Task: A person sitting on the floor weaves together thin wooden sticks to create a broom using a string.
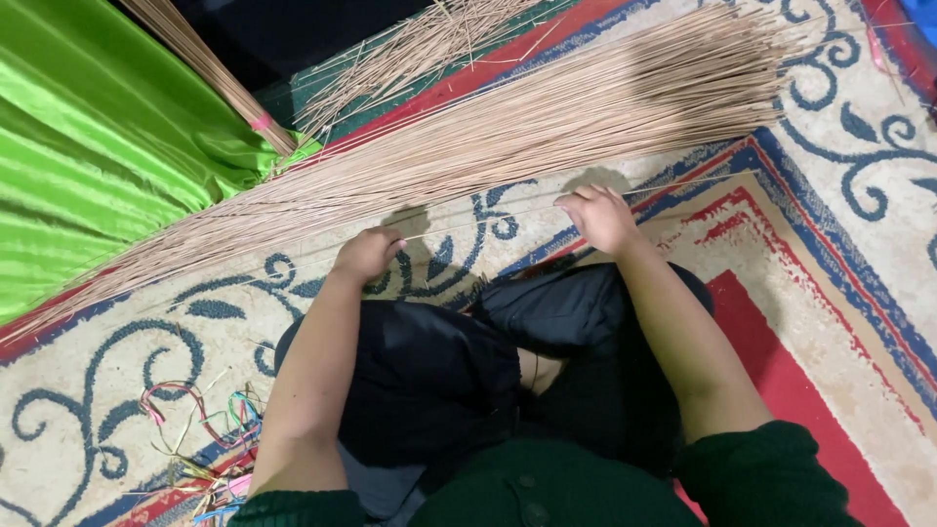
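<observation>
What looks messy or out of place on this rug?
Loose sticks lie scattered crosswise beyond the main stick pile, and tangled coloured strings with short scraps litter the rug beside the left hand's arm.

Patterned rug (859,244) underfoot, red and blue borders; green shiny cloth (88,146) top left; tied stick bundle (210,68) on it; coloured plastic strips (210,429) bottom left.

Long stick pile (508,127) lies diagonally across the carpet (830,244), ahead of crossed legs. Left hand (367,254) and right hand (597,217) sit at its near edge, pinching a single stick (488,222). Cloth (88,146) far left; bound bundle (210,68) on it. Loose ties (210,429) on carpet, left of knee.
</observation>
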